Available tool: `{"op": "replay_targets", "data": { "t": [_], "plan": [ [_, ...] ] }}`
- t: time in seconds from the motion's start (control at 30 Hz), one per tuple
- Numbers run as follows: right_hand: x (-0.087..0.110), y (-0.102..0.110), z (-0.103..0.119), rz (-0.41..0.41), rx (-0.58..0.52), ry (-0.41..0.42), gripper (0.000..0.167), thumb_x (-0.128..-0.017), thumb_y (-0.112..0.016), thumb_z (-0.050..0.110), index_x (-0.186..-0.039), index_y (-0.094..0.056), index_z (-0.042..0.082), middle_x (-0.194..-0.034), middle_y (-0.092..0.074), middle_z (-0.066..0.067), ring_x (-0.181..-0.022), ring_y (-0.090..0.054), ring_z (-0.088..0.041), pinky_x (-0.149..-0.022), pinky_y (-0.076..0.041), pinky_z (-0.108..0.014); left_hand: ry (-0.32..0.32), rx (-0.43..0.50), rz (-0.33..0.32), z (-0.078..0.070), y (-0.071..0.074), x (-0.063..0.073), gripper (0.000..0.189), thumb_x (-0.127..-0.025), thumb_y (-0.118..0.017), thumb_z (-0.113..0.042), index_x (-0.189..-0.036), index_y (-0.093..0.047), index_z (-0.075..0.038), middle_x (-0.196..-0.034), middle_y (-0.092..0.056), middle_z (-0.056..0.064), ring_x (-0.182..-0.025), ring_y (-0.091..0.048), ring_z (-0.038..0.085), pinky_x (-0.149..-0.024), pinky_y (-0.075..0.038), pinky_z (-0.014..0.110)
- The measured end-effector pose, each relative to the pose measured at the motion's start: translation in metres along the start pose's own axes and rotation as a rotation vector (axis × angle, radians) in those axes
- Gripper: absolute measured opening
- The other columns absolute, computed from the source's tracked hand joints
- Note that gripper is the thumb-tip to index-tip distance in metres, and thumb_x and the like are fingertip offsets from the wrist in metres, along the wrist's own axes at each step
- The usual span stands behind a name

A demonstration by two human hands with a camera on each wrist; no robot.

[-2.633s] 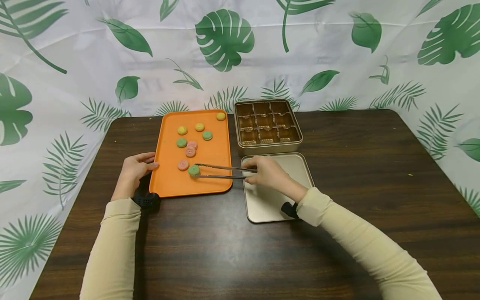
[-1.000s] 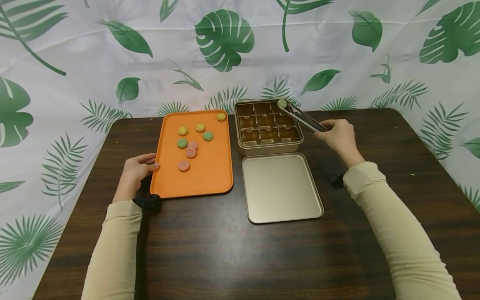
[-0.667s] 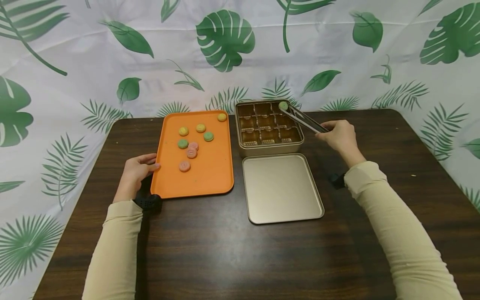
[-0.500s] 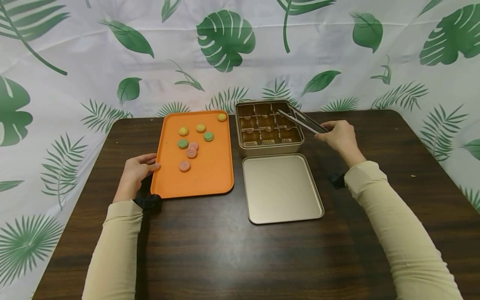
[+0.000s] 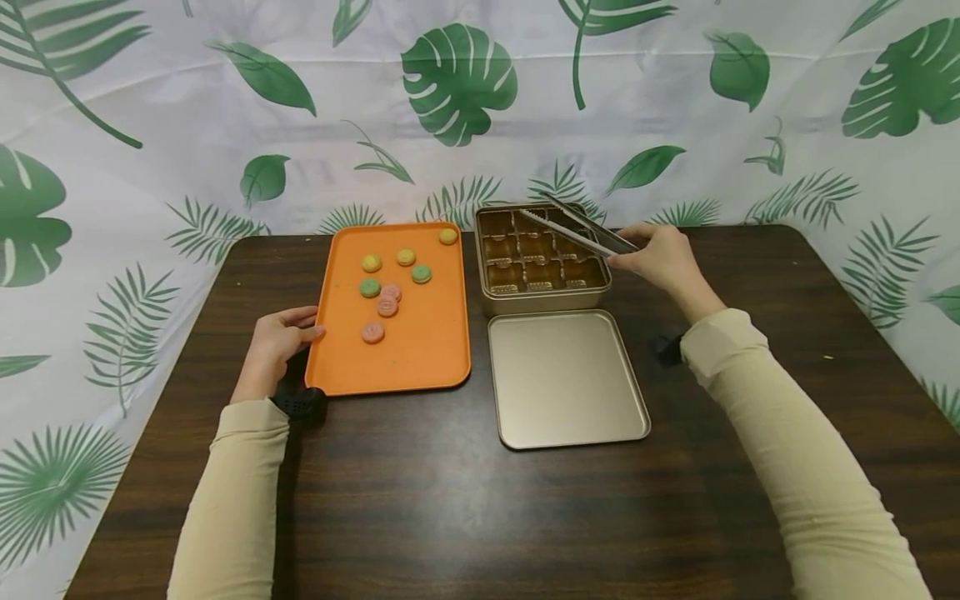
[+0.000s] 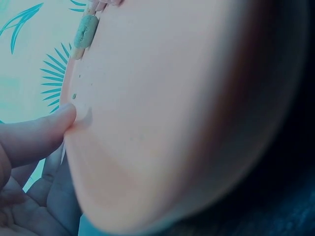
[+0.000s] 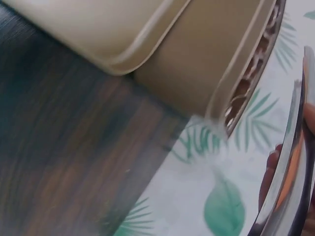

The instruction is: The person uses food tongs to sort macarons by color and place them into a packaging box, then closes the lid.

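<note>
My left hand (image 5: 273,342) pinches the left rim of an orange tray (image 5: 431,358), thumb (image 6: 47,130) on the edge and fingers around below. Several macarons lie on the tray: yellow ones at the back, two green ones and a few pink ones, such as the pink macaron (image 5: 372,332) nearest the front. With my right hand (image 5: 663,258) I grip metal tongs (image 5: 573,233) near their joined end. The tongs' arms are spread with nothing between them, over the back of a gold tin (image 5: 547,302) with a brown compartment insert (image 5: 537,248). No macaron shows in the visible compartments.
A flat gold lid (image 5: 567,379) lies right in front of the tin, on a dark wooden table (image 5: 450,508). Behind the table hangs a white cloth (image 5: 330,175) with green leaf prints.
The tongs carried a green macaron from the tray to the tin's back right and released it there. Since then my right hand has drawn the tongs up and leftward. My left hand stays put.
</note>
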State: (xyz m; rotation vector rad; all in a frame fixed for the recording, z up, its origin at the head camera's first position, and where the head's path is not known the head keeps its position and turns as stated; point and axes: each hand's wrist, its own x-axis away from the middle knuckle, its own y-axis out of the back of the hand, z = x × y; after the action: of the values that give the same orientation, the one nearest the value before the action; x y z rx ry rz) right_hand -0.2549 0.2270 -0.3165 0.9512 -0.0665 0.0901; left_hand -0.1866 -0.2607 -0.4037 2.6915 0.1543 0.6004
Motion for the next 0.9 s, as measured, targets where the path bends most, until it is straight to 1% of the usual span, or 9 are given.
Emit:
{"op": "replay_targets", "data": {
  "t": [0.17, 0.3, 0.5, 0.53, 0.63, 0.73, 0.77, 0.9],
  "plan": [
    [-0.004, -0.006, 0.021, 0.062, 0.01, 0.074, 0.054, -0.087, -0.069, 0.023, -0.136, -0.053, 0.004, -0.14, -0.05, -0.022, -0.125, -0.046, -0.039, -0.099, -0.044, -0.055, 0.008, 0.007, 0.011, 0.0, 0.0, 0.001, 0.052, -0.098, -0.05, -0.009, -0.148, -0.034, -0.005, -0.15, -0.039, 0.02, -0.134, -0.043, 0.033, -0.111, -0.041, 0.04],
    [-0.008, -0.012, 0.038, 0.114, 0.044, 0.12, 0.053, -0.087, -0.069, 0.022, -0.135, -0.054, 0.005, -0.141, -0.049, -0.021, -0.124, -0.048, -0.038, -0.1, -0.044, -0.054, 0.01, 0.013, 0.014, -0.001, 0.0, 0.001, 0.053, -0.099, -0.05, -0.009, -0.148, -0.033, -0.005, -0.15, -0.038, 0.02, -0.134, -0.043, 0.033, -0.111, -0.041, 0.04],
    [-0.016, -0.022, 0.06, 0.175, 0.099, 0.169, 0.049, -0.086, -0.071, 0.021, -0.131, -0.057, 0.006, -0.139, -0.052, -0.018, -0.125, -0.048, -0.037, -0.104, -0.042, -0.054, 0.014, 0.006, 0.002, 0.001, -0.001, 0.0, 0.053, -0.098, -0.051, -0.011, -0.148, -0.034, -0.005, -0.15, -0.039, 0.019, -0.133, -0.044, 0.032, -0.11, -0.042, 0.038],
    [-0.018, -0.024, 0.064, 0.185, 0.108, 0.177, 0.049, -0.086, -0.071, 0.021, -0.131, -0.058, 0.006, -0.139, -0.053, -0.018, -0.125, -0.048, -0.037, -0.108, -0.037, -0.055, 0.014, 0.008, -0.001, 0.001, -0.001, -0.001, 0.053, -0.098, -0.051, -0.011, -0.148, -0.035, -0.005, -0.15, -0.04, 0.019, -0.133, -0.044, 0.031, -0.11, -0.042, 0.038],
    [-0.02, -0.03, 0.074, 0.217, 0.127, 0.191, 0.048, -0.085, -0.071, 0.02, -0.13, -0.059, 0.006, -0.138, -0.054, -0.017, -0.124, -0.049, -0.037, -0.109, -0.037, -0.056, 0.011, 0.007, -0.007, 0.002, -0.001, -0.002, 0.053, -0.098, -0.052, -0.011, -0.147, -0.035, -0.005, -0.149, -0.04, 0.02, -0.132, -0.045, 0.031, -0.109, -0.043, 0.037],
    [-0.022, -0.035, 0.085, 0.234, 0.155, 0.208, 0.048, -0.084, -0.072, 0.018, -0.129, -0.06, 0.006, -0.137, -0.056, -0.016, -0.123, -0.051, -0.036, -0.108, -0.039, -0.055, 0.009, 0.009, -0.007, 0.002, 0.0, -0.002, 0.053, -0.098, -0.052, -0.01, -0.147, -0.035, -0.005, -0.149, -0.04, 0.02, -0.133, -0.045, 0.031, -0.109, -0.042, 0.037],
    [-0.022, -0.037, 0.088, 0.239, 0.163, 0.213, 0.048, -0.084, -0.073, 0.018, -0.128, -0.061, 0.006, -0.136, -0.056, -0.016, -0.121, -0.052, -0.036, -0.103, -0.044, -0.053, 0.009, 0.005, -0.005, 0.002, 0.0, -0.002, 0.053, -0.098, -0.052, -0.011, -0.148, -0.035, -0.005, -0.149, -0.04, 0.02, -0.133, -0.045, 0.031, -0.109, -0.042, 0.037],
    [-0.025, -0.045, 0.096, 0.25, 0.208, 0.24, 0.047, -0.084, -0.073, 0.018, -0.127, -0.061, 0.005, -0.134, -0.058, -0.016, -0.117, -0.056, -0.034, -0.1, -0.047, -0.049, 0.008, 0.008, -0.001, 0.001, 0.0, -0.001, 0.053, -0.098, -0.052, -0.011, -0.148, -0.034, -0.005, -0.15, -0.039, 0.02, -0.133, -0.044, 0.032, -0.109, -0.042, 0.038]
  ]
}}
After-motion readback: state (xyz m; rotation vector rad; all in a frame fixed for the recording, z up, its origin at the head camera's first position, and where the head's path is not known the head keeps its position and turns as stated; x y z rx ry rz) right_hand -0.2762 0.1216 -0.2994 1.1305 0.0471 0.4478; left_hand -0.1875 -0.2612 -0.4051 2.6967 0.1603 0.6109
